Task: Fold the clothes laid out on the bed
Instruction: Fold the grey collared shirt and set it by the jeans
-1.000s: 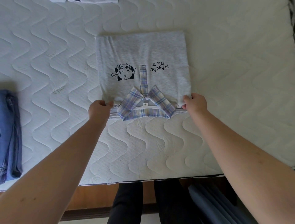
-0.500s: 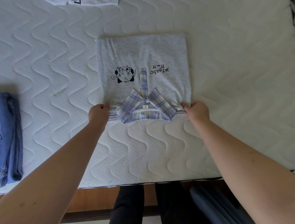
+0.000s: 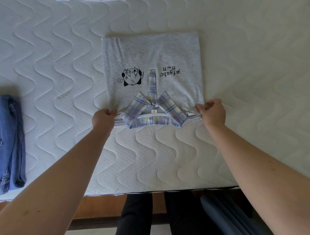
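Observation:
A light grey shirt with a plaid collar, a black cartoon print and black lettering lies folded into a rectangle on the white quilted mattress, collar end towards me. My left hand pinches the shirt's near left corner beside the collar. My right hand pinches the near right corner. Both corners are lifted slightly off the mattress.
Folded blue jeans lie at the left edge of the mattress. A strip of white garment shows at the top edge. The mattress's near edge runs in front of my dark-trousered legs, with a wooden bed frame below.
The shirt has slid a little towards me across the mattress, both hands keeping their pinch on the near corners.

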A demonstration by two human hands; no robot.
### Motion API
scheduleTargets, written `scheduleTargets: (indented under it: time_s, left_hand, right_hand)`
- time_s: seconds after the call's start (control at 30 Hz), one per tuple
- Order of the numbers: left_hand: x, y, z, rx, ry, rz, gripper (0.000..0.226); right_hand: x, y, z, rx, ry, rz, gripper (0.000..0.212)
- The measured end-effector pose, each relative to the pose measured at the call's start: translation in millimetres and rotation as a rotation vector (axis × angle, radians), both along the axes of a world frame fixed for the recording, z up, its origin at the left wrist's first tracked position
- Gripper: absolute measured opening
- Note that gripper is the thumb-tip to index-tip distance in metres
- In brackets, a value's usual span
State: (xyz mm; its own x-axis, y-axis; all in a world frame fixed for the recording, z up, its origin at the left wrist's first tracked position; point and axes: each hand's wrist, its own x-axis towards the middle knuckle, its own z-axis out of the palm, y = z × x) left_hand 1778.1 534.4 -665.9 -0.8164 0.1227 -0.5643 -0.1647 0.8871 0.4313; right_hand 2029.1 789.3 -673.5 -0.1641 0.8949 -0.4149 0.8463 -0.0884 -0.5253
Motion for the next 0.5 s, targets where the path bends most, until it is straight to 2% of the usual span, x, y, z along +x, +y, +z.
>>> scheduleTargets:
  time_s: [0.17, 0.3, 0.5]
  left_hand:
    - [2.1, 5.2, -2.1, -0.024, 0.043, 0.013, 0.024]
    - [-3.8, 1.7, 1.2, 0.143, -0.095, 0.136, 0.037]
    - [-5.4, -9.4, 2.5, 0.176, -0.102, 0.016, 0.015]
  right_hand:
    - [-6.2, 8.8, 3.4, -0.125, -0.033, 0.107, 0.038]
    - [-15.4, 13.8, 2.8, -0.194, -0.096, 0.230, 0.039]
    - [-4.5, 6.9, 8.2, -0.117, -0.122, 0.287, 0.032]
